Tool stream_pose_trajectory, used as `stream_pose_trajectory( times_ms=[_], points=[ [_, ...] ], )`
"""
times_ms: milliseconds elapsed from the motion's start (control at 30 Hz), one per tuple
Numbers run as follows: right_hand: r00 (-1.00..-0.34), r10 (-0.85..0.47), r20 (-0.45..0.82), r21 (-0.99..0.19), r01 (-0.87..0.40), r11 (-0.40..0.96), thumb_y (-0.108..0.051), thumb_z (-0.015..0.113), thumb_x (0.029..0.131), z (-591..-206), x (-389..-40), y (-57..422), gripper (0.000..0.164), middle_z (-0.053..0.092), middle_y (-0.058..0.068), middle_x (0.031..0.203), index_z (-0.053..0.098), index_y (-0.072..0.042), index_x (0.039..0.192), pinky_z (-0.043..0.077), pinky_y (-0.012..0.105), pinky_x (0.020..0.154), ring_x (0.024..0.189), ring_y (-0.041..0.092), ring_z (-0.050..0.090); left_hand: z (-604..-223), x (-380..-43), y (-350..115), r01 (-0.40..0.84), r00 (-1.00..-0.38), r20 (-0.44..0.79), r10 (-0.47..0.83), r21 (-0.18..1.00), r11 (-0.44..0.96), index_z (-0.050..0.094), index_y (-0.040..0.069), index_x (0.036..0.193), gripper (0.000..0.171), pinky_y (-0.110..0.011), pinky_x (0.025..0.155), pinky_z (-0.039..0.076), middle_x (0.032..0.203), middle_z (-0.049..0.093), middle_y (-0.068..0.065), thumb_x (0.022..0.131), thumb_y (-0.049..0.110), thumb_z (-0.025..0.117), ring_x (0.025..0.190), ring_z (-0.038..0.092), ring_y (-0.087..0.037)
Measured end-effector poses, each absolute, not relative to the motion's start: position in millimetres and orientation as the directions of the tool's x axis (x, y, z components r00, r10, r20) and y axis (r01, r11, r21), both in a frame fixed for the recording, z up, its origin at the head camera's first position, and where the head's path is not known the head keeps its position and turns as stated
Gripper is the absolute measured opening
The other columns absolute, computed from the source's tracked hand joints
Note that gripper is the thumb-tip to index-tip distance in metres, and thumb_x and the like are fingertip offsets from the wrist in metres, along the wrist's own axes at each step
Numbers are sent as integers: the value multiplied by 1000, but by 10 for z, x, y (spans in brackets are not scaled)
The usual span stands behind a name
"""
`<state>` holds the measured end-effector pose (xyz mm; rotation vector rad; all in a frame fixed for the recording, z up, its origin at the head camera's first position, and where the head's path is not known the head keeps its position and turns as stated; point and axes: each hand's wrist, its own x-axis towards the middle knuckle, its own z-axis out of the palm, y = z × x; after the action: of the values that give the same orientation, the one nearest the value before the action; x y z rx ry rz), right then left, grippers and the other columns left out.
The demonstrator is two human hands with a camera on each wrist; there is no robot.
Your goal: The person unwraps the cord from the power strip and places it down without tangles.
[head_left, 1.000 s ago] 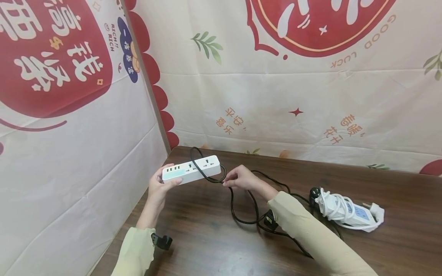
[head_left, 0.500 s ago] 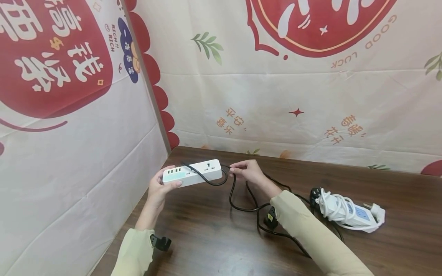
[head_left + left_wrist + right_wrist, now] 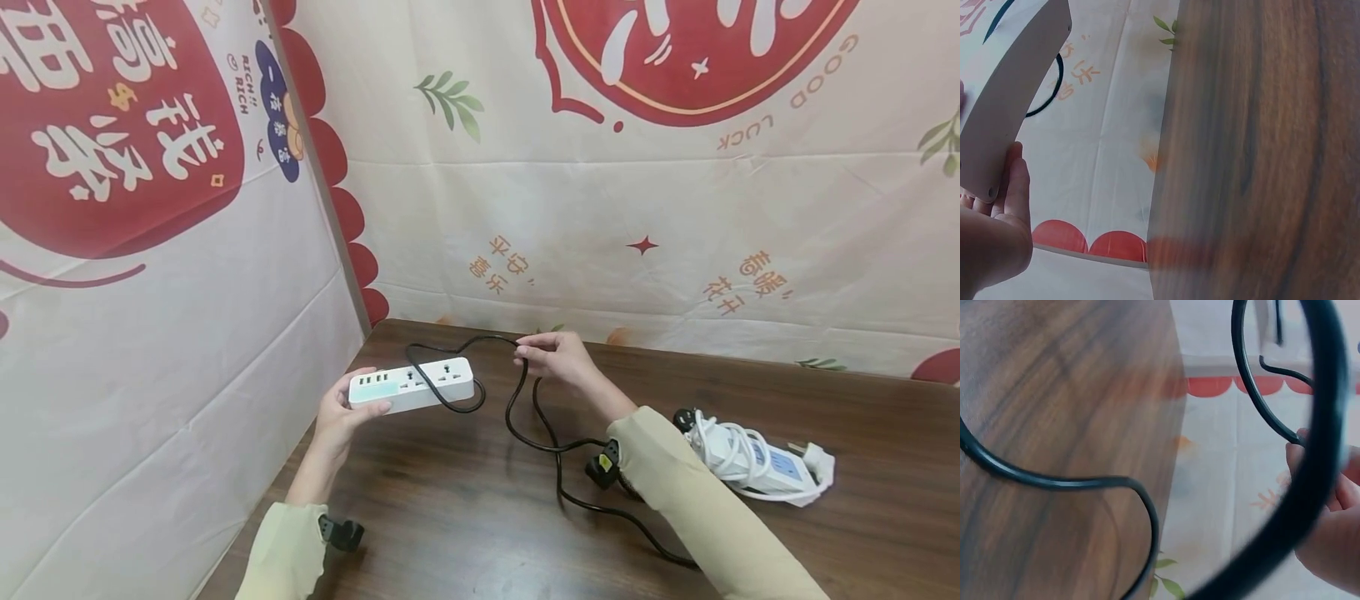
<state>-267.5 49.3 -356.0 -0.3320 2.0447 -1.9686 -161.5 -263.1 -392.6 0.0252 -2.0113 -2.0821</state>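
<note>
A white power strip (image 3: pixel 420 386) with sockets and USB ports is gripped at its left end by my left hand (image 3: pixel 339 410), thumb along the front side. The left wrist view shows the underside of the power strip (image 3: pixel 1016 81) tilted in the left hand (image 3: pixel 1004 231). Its black cord (image 3: pixel 491 337) loops across the sockets and runs to my right hand (image 3: pixel 558 357), which pinches it between thumb and fingertips. In the right wrist view the fingers of the right hand (image 3: pixel 1329 525) hold the cord, while a blurred stretch of cord (image 3: pixel 1329 394) crosses close to the camera.
The slack cord winds down the brown wooden table (image 3: pixel 450 517) below the right forearm. A second white power strip (image 3: pixel 757 458), wrapped in its white cord, lies at the right. Printed cloth (image 3: pixel 600 208) hangs behind and at the left.
My right hand has moved right and slightly up, drawing a longer stretch of cord away from the power strip. The left hand with the strip has dipped slightly.
</note>
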Motion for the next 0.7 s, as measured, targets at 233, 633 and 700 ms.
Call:
stream_pose_trajectory(
  times_ms=[233, 633, 700],
  points=[
    [-924, -383, -20, -1000, 22, -1, -4, 58, 87, -3500, -2678, 694, 39, 67, 3, 86, 49, 17, 118, 52, 29, 74, 80, 13, 66, -3960, -1619, -2677, 132, -969, 128, -210, 991, -6, 43, -8, 124, 58, -19, 75, 45, 95, 59, 10, 70, -13, 66, 88, 56, -6],
    [-886, -463, -27, -997, -7, 71, -8, 62, 86, -3517, -2633, 993, 40, 68, 6, 86, 51, 16, 115, 52, 29, 73, 84, 20, 66, -4048, -1597, -2739, 40, -956, 51, -290, 998, 44, 43, -4, 125, 59, -18, 75, 44, 96, 55, 9, 71, -8, 69, 87, 54, -5],
    [-877, -479, -43, -993, -17, 119, -12, 64, 85, -3533, -2615, 1025, 40, 69, 6, 87, 54, 14, 113, 52, 30, 73, 84, 20, 66, -4060, -1594, -2746, 27, -950, 43, -310, 998, 58, 43, -3, 125, 60, -18, 75, 44, 97, 54, 8, 71, -7, 69, 88, 53, -5]
  ],
)
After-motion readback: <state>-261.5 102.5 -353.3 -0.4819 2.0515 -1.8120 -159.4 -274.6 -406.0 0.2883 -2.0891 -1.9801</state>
